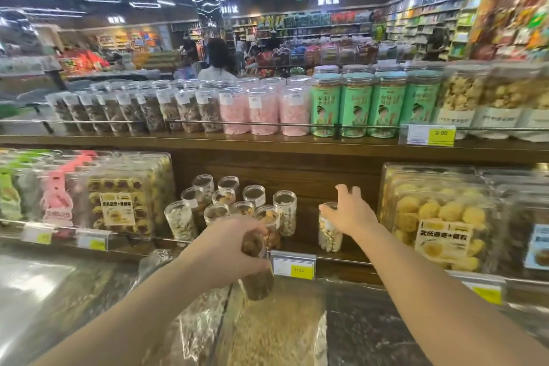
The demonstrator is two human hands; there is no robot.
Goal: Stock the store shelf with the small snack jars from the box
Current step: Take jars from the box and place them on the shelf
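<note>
With about ten small jars (237, 211) already grouped on the lower shelf (312, 184), the right hand (350, 212), fingers spread, touched a pale-filled jar (328, 235) set there, while the left hand (234, 246) gripped a dark-filled jar (257, 273) not yet shelved; the box was not visible.

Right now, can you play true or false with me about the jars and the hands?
1. The left hand holds a small jar of dark snacks. True.
2. The right hand is on a jar that stands apart from the jar group. True.
3. The tall green jars stand on the lower shelf. False: they stand on the upper shelf.
4. The pink jars are right of the green ones. False: they are left of them.
5. The left hand's jar already stands on the shelf. False: it is held in front.
</note>
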